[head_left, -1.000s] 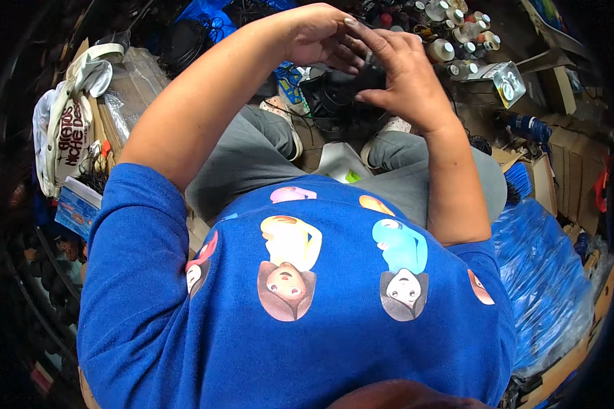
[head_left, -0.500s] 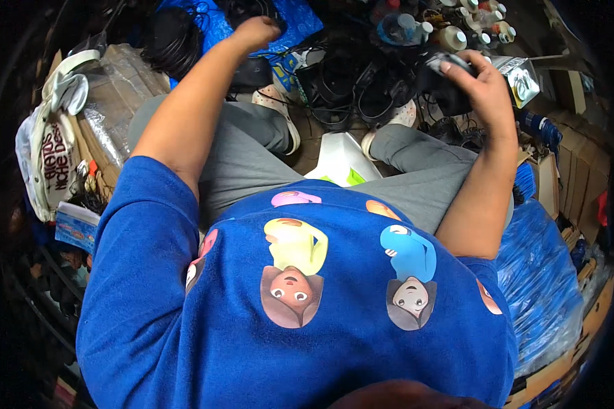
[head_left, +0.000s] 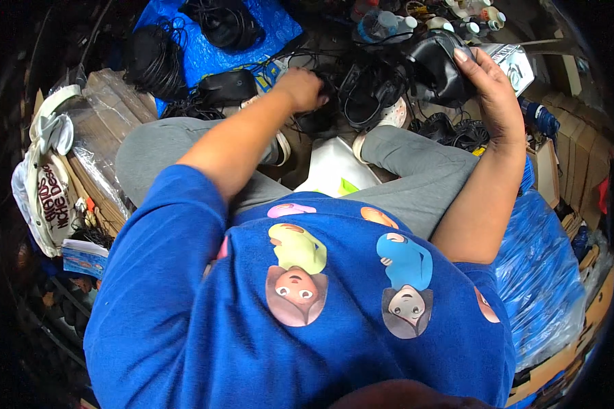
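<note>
My right hand (head_left: 492,85) grips a glossy black, shoe-like piece (head_left: 438,68) by its edge, thumb on top, above the floor. My left hand (head_left: 301,90) reaches down among dark things between my feet. Its fingers are curled at a black piece (head_left: 317,117) whose kind I cannot make out. Beside it lies a black shoe-like item (head_left: 370,92) with an opening and straps or cords. Farther left, a smooth black item (head_left: 226,87) lies near a blue plastic bag (head_left: 280,27). A black bundle with cords (head_left: 225,24) rests on that bag.
Another black corded bundle (head_left: 158,58) lies at the far left. Several bottles (head_left: 382,26) stand at the far right. Flattened cardboard in plastic (head_left: 109,102) and a white cloth bag (head_left: 48,198) are on my left. Blue plastic wrap (head_left: 535,279) lies on my right.
My left hand has moved right and nearer, from the blue bag to the dark things between my feet. The black piece in my right hand has turned, showing more of its glossy side.
</note>
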`<state>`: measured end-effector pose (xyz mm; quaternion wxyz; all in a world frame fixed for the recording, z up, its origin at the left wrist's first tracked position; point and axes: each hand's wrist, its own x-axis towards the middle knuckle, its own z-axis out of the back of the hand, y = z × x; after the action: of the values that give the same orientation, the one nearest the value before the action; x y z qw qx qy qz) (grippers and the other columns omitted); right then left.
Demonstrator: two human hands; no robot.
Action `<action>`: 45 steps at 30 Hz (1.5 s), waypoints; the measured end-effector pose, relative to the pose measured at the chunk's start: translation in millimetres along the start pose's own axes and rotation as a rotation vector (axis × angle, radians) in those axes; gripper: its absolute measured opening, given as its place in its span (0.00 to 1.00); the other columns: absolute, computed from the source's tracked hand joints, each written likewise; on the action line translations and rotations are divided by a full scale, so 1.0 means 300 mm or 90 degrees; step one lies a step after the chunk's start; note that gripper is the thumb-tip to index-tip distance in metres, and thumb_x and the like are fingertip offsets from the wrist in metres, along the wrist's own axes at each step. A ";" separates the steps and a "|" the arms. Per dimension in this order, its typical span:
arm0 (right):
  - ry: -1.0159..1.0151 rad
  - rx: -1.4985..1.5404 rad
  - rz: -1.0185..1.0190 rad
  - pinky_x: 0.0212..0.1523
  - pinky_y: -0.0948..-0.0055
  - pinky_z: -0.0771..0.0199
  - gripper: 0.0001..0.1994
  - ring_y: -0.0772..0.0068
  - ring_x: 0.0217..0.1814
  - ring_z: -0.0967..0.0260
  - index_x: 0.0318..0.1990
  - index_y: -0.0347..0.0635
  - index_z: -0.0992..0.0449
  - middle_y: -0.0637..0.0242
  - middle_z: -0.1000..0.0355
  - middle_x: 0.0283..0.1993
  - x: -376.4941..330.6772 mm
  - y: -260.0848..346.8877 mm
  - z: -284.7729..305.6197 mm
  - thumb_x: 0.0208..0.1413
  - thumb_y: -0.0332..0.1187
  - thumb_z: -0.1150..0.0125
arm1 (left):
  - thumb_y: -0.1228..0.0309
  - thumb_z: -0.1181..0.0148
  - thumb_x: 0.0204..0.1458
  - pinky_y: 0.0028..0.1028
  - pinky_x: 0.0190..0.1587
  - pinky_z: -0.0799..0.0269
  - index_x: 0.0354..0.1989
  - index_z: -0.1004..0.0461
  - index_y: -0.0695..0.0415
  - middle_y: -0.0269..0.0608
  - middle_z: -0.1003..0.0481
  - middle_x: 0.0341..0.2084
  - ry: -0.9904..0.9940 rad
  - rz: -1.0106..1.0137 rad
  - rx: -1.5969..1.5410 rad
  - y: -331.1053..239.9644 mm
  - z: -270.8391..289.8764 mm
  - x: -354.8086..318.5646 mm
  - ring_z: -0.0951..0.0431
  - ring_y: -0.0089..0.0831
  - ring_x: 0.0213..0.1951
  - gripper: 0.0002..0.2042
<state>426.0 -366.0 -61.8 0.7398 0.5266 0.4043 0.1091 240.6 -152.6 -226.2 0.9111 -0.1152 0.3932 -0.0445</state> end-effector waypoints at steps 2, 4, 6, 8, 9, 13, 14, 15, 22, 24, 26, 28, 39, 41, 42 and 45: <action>0.061 0.081 0.024 0.46 0.82 0.38 0.17 0.81 0.41 0.33 0.44 0.36 0.29 0.68 0.27 0.39 0.006 0.002 0.020 0.53 0.41 0.41 | 0.57 0.46 0.49 0.35 0.46 0.32 0.34 0.22 0.57 0.46 0.23 0.35 -0.154 0.153 -0.322 0.036 0.106 -0.049 0.24 0.39 0.42 0.16; 0.069 0.102 0.040 0.46 0.82 0.37 0.17 0.81 0.41 0.32 0.44 0.37 0.29 0.68 0.27 0.39 0.005 0.015 0.020 0.53 0.40 0.41 | 0.57 0.46 0.50 0.31 0.38 0.29 0.32 0.23 0.60 0.44 0.22 0.29 -0.251 0.164 -0.742 0.120 0.155 -0.115 0.22 0.36 0.33 0.17; 0.054 0.164 0.059 0.46 0.82 0.37 0.16 0.80 0.41 0.32 0.44 0.37 0.29 0.68 0.27 0.40 0.006 0.007 0.029 0.53 0.39 0.41 | 0.60 0.47 0.52 0.32 0.37 0.27 0.34 0.25 0.61 0.41 0.23 0.29 -0.188 0.153 -1.284 0.147 0.216 -0.220 0.23 0.32 0.32 0.15; 0.037 0.215 0.102 0.47 0.80 0.36 0.15 0.79 0.42 0.31 0.43 0.37 0.29 0.67 0.27 0.41 -0.003 0.015 0.028 0.53 0.38 0.42 | 0.60 0.45 0.51 0.35 0.35 0.26 0.34 0.25 0.57 0.41 0.24 0.27 -0.128 0.199 -1.422 0.134 0.298 -0.358 0.24 0.34 0.28 0.12; 0.035 0.276 0.108 0.48 0.80 0.36 0.15 0.78 0.43 0.31 0.44 0.37 0.29 0.67 0.27 0.41 0.004 0.010 0.039 0.54 0.38 0.42 | 0.60 0.44 0.51 0.37 0.33 0.26 0.33 0.25 0.56 0.41 0.24 0.25 -0.164 0.224 -1.457 0.151 0.283 -0.389 0.25 0.35 0.26 0.12; 0.014 0.468 0.127 0.50 0.75 0.34 0.15 0.75 0.47 0.31 0.47 0.36 0.30 0.65 0.28 0.45 0.028 -0.017 0.096 0.56 0.35 0.45 | 0.60 0.45 0.51 0.40 0.35 0.26 0.32 0.26 0.57 0.42 0.24 0.24 -0.132 0.148 -1.620 0.167 0.213 -0.444 0.26 0.37 0.25 0.12; 0.009 0.534 0.124 0.52 0.71 0.32 0.14 0.70 0.49 0.30 0.50 0.35 0.30 0.62 0.28 0.48 0.041 -0.034 0.122 0.58 0.33 0.49 | 0.60 0.46 0.52 0.41 0.37 0.26 0.32 0.25 0.57 0.42 0.24 0.25 -0.118 0.134 -1.651 0.169 0.202 -0.452 0.25 0.37 0.27 0.12; 0.040 0.584 0.138 0.55 0.69 0.34 0.14 0.69 0.52 0.31 0.49 0.35 0.30 0.60 0.29 0.49 0.043 -0.032 0.125 0.59 0.32 0.50 | 0.60 0.46 0.52 0.41 0.37 0.26 0.32 0.25 0.57 0.42 0.24 0.25 -0.117 0.133 -1.649 0.157 0.211 -0.462 0.25 0.37 0.27 0.12; 0.015 0.635 0.153 0.57 0.66 0.36 0.13 0.67 0.53 0.32 0.49 0.35 0.30 0.60 0.29 0.49 0.065 -0.048 0.133 0.58 0.30 0.49 | 0.60 0.47 0.52 0.42 0.44 0.28 0.36 0.25 0.57 0.44 0.24 0.33 -0.087 0.053 -1.621 0.203 0.183 -0.498 0.25 0.40 0.36 0.13; -0.005 0.600 0.157 0.57 0.68 0.36 0.14 0.69 0.52 0.32 0.50 0.34 0.31 0.61 0.29 0.49 0.072 -0.043 0.129 0.57 0.31 0.48 | 0.59 0.47 0.52 0.43 0.44 0.29 0.38 0.26 0.57 0.44 0.24 0.35 -0.060 0.011 -1.645 0.278 0.151 -0.493 0.25 0.41 0.37 0.14; -0.027 0.562 0.149 0.56 0.70 0.37 0.16 0.70 0.52 0.32 0.50 0.34 0.32 0.61 0.29 0.49 0.037 -0.007 0.090 0.56 0.31 0.46 | 0.60 0.46 0.50 0.42 0.47 0.31 0.38 0.26 0.56 0.42 0.24 0.35 -0.225 0.052 -1.496 0.291 0.177 -0.514 0.26 0.39 0.39 0.14; 0.165 0.419 0.176 0.52 0.73 0.35 0.23 0.73 0.50 0.33 0.53 0.34 0.36 0.65 0.31 0.49 -0.035 0.089 -0.011 0.50 0.32 0.38 | 0.64 0.44 0.47 0.37 0.49 0.35 0.38 0.26 0.57 0.39 0.24 0.35 -0.299 0.108 -1.405 0.236 0.260 -0.549 0.27 0.34 0.41 0.13; 0.400 -0.273 0.139 0.44 0.77 0.37 0.17 0.78 0.40 0.37 0.46 0.39 0.33 0.68 0.31 0.38 0.069 -0.133 -0.434 0.48 0.31 0.38 | 0.68 0.38 0.49 0.20 0.38 0.33 0.41 0.29 0.63 0.34 0.25 0.31 -0.518 0.260 -0.683 0.422 0.178 -0.666 0.27 0.20 0.33 0.15; 0.346 -0.450 0.162 0.45 0.71 0.37 0.15 0.71 0.41 0.34 0.43 0.45 0.31 0.62 0.29 0.38 0.084 -0.210 -0.488 0.47 0.31 0.38 | 0.68 0.38 0.49 0.20 0.38 0.33 0.41 0.30 0.63 0.34 0.25 0.31 -0.496 0.236 -0.658 0.434 0.186 -0.636 0.27 0.20 0.33 0.15; 0.361 -0.448 0.167 0.45 0.71 0.37 0.15 0.71 0.41 0.34 0.43 0.45 0.31 0.62 0.29 0.38 0.113 -0.263 -0.519 0.47 0.31 0.38 | 0.68 0.39 0.49 0.20 0.38 0.33 0.41 0.30 0.63 0.34 0.25 0.31 -0.482 0.231 -0.615 0.437 0.206 -0.663 0.27 0.20 0.33 0.15; 0.278 -0.668 0.374 0.54 0.52 0.43 0.12 0.59 0.50 0.35 0.42 0.51 0.30 0.64 0.27 0.39 0.183 -0.405 -0.571 0.48 0.34 0.41 | 0.66 0.39 0.49 0.21 0.38 0.33 0.42 0.29 0.63 0.35 0.25 0.31 -0.473 0.200 -0.586 0.484 0.209 -0.648 0.28 0.20 0.32 0.16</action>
<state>307.5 -266.7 -214.1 0.7390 0.1487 0.2775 0.5956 151.2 32.4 -82.8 0.8398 -0.4454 0.0404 0.3077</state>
